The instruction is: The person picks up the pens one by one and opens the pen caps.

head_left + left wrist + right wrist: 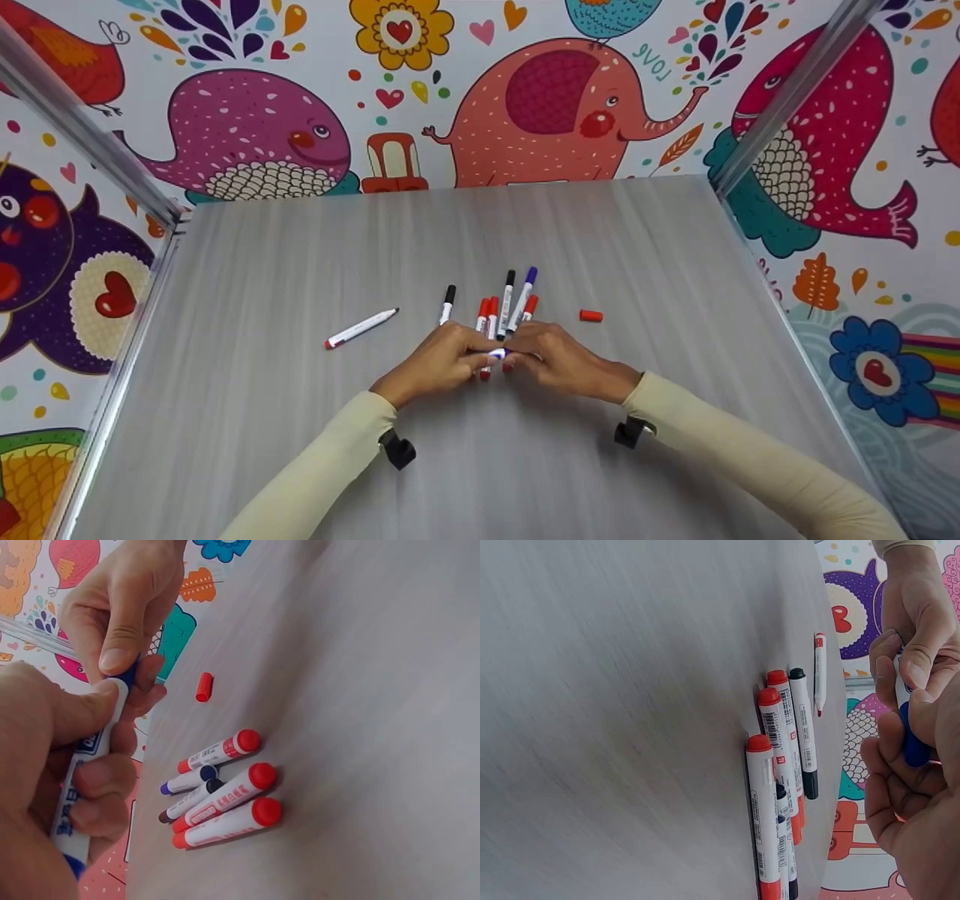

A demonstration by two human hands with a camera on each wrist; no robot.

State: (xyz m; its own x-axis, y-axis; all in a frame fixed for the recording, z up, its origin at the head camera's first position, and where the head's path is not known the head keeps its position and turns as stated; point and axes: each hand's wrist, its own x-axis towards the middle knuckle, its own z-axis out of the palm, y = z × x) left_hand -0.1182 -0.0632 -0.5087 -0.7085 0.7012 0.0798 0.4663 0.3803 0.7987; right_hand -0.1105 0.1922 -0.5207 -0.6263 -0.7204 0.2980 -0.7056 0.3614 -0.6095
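Both hands meet in front of the body, above the near ends of a group of markers. My left hand (439, 356) grips the white barrel of a blue marker (91, 739), its fingers curled round it. The thumb and fingers of my right hand (562, 361) pinch the blue cap (916, 736) at the marker's other end. Cap and barrel are in line, and the fingers partly cover where they join. Below the hands lie several whiteboard markers: red ones (232, 823), a black one (191, 800) and a blue one (188, 779).
An uncapped red marker (362, 328) lies on the left of the grey table (247, 420). A loose red cap (591, 316) is on the right. Another black marker (448, 300) lies just beyond my left hand. Cartoon-printed walls (405, 90) border the table.
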